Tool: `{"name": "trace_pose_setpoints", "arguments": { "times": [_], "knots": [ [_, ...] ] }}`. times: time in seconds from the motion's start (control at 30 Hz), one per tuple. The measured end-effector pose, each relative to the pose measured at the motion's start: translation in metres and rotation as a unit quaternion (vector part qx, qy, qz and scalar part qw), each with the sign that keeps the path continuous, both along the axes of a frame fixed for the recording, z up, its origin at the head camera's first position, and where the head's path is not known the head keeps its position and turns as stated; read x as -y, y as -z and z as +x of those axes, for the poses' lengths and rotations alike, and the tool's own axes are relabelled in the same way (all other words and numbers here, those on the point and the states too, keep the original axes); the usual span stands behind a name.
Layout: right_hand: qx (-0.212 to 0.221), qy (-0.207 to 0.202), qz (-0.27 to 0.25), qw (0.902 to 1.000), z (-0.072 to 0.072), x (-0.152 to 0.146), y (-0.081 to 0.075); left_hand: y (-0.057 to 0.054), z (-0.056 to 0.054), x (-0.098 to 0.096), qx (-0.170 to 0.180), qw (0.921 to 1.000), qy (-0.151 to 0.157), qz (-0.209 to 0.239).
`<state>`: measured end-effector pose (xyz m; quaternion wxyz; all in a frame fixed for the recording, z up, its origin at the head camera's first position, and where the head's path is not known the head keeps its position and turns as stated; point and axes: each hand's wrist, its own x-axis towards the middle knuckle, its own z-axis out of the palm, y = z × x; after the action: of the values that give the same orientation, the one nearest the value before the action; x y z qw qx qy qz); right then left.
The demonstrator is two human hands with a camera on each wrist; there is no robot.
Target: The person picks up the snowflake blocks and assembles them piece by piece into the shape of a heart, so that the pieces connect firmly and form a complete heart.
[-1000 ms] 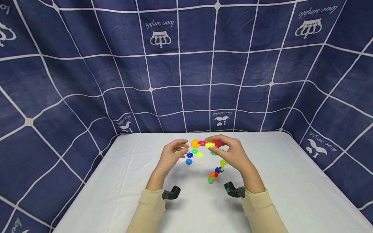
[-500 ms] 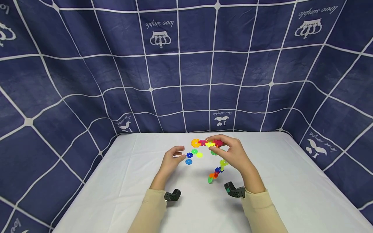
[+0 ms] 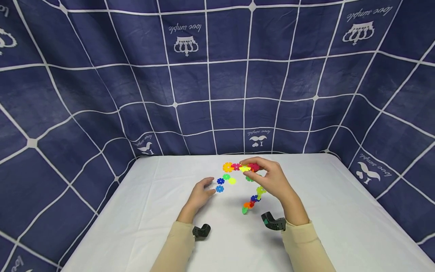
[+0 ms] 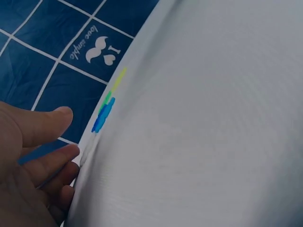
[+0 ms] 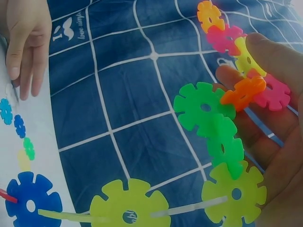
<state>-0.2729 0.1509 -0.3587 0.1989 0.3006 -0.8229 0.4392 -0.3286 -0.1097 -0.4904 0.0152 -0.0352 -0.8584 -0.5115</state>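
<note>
My right hand [image 3: 272,179] pinches a yellow snowflake disc [image 5: 249,57] between thumb and forefinger. This disc belongs to a chain of interlocking plastic snowflake discs held up over the table. An orange disc [image 3: 228,167] forms the chain's left end, and a green disc [image 3: 245,210] its lower end. My left hand [image 3: 200,194] is low over the table, fingers spread and nothing in them. Its fingertips are right beside a light blue disc [image 3: 219,189]. A dark blue disc [image 3: 220,181], a small green disc [image 3: 226,176] and a yellow disc [image 3: 232,181] lie just beyond.
White cloth covers the table [image 3: 136,226]. A navy curtain [image 3: 227,117] with white lines stands around its back and sides. A whitish piece [image 4: 88,149] lies near the left fingertips. Both wrists wear a black camera mount [image 3: 273,222].
My left hand has moved down and slightly left, away from the chain's orange end, toward the light blue disc. My right hand and the chain stay nearly still.
</note>
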Motion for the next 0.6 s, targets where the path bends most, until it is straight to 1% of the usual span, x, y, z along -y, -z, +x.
{"name": "trace_pose_setpoints", "arguments": {
  "times": [0.13, 0.27, 0.6],
  "knots": [
    [0.003, -0.004, -0.001, 1.0, 0.0, -0.0004, 0.0002, 0.006, -0.0007, -0.0008, -0.01, 0.9991, -0.012, -0.039],
    [0.0, -0.006, -0.002, 1.0, -0.0007, -0.0003, 0.0014, 0.0095, -0.0016, -0.0013, -0.023, 0.9976, -0.017, -0.063],
    [0.002, -0.011, -0.004, 0.9999, -0.0003, 0.0013, 0.0017, 0.0098, 0.0004, -0.0006, -0.045, 0.9949, -0.018, -0.088]
  ]
}}
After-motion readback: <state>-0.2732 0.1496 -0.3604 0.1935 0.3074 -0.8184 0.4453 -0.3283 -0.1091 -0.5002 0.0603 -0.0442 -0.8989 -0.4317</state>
